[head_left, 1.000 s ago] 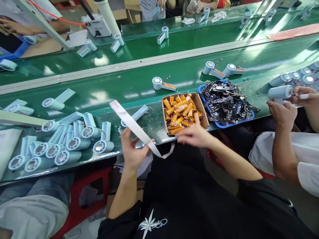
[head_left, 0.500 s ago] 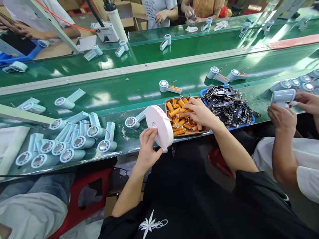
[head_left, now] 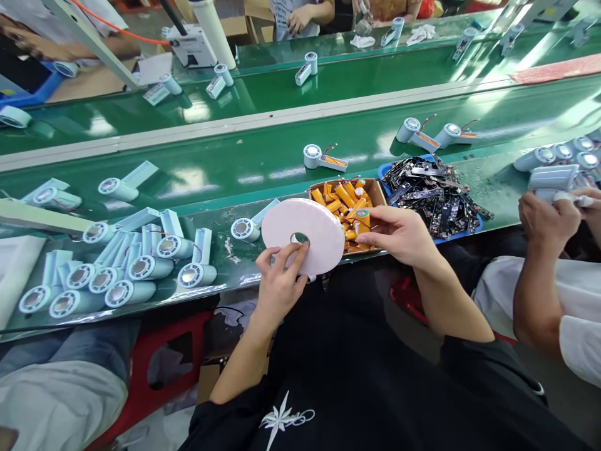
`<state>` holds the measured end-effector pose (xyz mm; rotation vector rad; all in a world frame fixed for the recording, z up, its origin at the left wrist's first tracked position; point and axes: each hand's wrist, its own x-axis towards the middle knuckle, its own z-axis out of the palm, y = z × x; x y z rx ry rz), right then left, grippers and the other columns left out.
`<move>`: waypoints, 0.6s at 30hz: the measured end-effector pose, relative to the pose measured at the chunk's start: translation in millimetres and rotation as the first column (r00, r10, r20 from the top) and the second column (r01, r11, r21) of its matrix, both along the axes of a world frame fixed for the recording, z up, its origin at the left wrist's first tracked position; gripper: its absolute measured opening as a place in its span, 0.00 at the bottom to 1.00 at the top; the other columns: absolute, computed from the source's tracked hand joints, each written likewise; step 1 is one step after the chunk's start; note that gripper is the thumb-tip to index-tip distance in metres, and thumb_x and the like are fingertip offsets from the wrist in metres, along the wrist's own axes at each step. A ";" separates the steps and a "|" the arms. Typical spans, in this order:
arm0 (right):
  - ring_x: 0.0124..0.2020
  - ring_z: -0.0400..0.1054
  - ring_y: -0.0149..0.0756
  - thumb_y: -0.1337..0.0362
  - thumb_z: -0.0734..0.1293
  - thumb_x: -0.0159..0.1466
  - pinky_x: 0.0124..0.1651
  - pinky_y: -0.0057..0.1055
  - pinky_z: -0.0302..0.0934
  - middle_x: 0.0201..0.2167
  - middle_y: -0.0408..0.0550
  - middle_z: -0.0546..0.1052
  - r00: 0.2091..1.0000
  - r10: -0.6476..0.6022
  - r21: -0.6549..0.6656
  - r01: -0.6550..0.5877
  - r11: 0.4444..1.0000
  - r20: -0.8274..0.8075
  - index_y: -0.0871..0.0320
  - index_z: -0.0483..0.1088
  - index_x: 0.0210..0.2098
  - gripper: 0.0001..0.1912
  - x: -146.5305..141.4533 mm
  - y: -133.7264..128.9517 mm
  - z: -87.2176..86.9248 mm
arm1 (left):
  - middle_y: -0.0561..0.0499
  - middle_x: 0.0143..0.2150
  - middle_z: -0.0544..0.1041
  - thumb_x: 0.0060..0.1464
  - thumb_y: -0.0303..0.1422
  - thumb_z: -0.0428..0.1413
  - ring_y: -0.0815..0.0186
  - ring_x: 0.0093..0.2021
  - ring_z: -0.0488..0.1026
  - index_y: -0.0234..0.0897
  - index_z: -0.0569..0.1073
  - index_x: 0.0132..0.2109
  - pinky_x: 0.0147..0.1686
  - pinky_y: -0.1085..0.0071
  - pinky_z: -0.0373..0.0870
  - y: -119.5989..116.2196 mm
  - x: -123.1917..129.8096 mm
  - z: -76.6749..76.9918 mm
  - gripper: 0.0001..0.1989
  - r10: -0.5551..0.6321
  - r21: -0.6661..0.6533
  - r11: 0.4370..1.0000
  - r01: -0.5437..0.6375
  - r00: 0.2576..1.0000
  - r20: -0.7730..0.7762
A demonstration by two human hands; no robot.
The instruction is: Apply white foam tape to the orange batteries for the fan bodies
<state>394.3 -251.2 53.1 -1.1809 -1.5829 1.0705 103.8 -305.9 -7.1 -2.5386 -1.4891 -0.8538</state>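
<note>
A wide white roll of tape [head_left: 319, 235] is gripped by my left hand [head_left: 280, 275], with fingers at its centre hole and the thumb by its lower edge. My right hand [head_left: 399, 235] pinches an orange battery [head_left: 362, 219] between thumb and fingers, its round end turned toward me. Right behind the roll stands a cardboard box [head_left: 378, 191] full of orange batteries [head_left: 347, 193], partly hidden by the roll and my right hand. Left of the roll lies a light blue fan housing [head_left: 245, 230].
Several light blue housings [head_left: 126, 292] crowd the bench at left. A blue tray [head_left: 385, 170] heaped with black circuit boards [head_left: 429, 194] stands right of the box. Beyond runs a green conveyor [head_left: 211, 156] with more housings. A co-worker's hands [head_left: 547, 219] hold a housing at right.
My right hand has drawn back from the box toward me and now has one battery in its fingers. The tape roll has turned its flat face toward me.
</note>
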 end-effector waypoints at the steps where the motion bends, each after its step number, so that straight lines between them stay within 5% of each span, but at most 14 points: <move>1: 0.33 0.72 0.37 0.49 0.82 0.57 0.34 0.32 0.71 0.34 0.46 0.78 0.999 0.027 0.004 -0.027 1.000 0.038 0.58 0.82 0.41 0.22 -0.7 -0.5 0.5 | 0.42 0.59 0.78 0.56 0.21 0.61 0.49 0.59 0.63 0.43 0.70 0.70 0.59 0.54 0.64 -0.2 0.5 1.3 0.35 -0.004 0.007 1.000 0.004 1.000 -0.003; 6: 0.32 0.73 0.37 0.47 0.79 0.60 0.34 0.30 0.69 0.31 0.43 0.78 0.982 0.162 -0.118 -0.151 0.982 0.093 0.57 0.82 0.41 0.21 -5.3 0.9 -5.6 | 0.47 0.59 0.80 0.58 0.21 0.60 0.50 0.54 0.62 0.46 0.71 0.69 0.60 0.51 0.63 3.7 -2.3 12.0 0.34 -0.022 0.040 0.999 0.025 0.998 -0.063; 13: 0.40 0.79 0.45 0.51 0.79 0.59 0.43 0.37 0.77 0.35 0.45 0.83 0.942 0.330 -0.346 -0.330 0.878 -0.060 0.57 0.83 0.40 0.17 14.0 12.7 -9.8 | 0.55 0.58 0.81 0.60 0.22 0.59 0.50 0.54 0.64 0.61 0.66 0.71 0.70 0.37 0.45 6.8 -13.6 25.4 0.38 -0.062 0.056 0.996 0.074 0.979 -0.192; 16: 0.40 0.80 0.46 0.52 0.82 0.56 0.44 0.38 0.78 0.34 0.46 0.84 0.961 0.229 -0.331 -0.268 0.905 -0.154 0.57 0.83 0.40 0.18 9.0 7.2 -14.5 | 0.54 0.57 0.81 0.61 0.26 0.61 0.51 0.53 0.64 0.59 0.66 0.71 0.68 0.40 0.47 5.0 -8.8 34.1 0.35 -0.059 0.106 0.990 0.089 0.964 -0.259; 18: 0.42 0.81 0.47 0.51 0.83 0.54 0.45 0.40 0.79 0.38 0.49 0.84 0.957 -0.006 -0.251 -0.070 0.966 -0.292 0.56 0.82 0.43 0.23 -10.7 -2.6 -24.2 | 0.51 0.56 0.81 0.62 0.32 0.62 0.51 0.51 0.64 0.54 0.68 0.71 0.65 0.43 0.51 4.5 1.8 37.1 0.32 -0.020 0.167 0.984 0.064 0.968 -0.251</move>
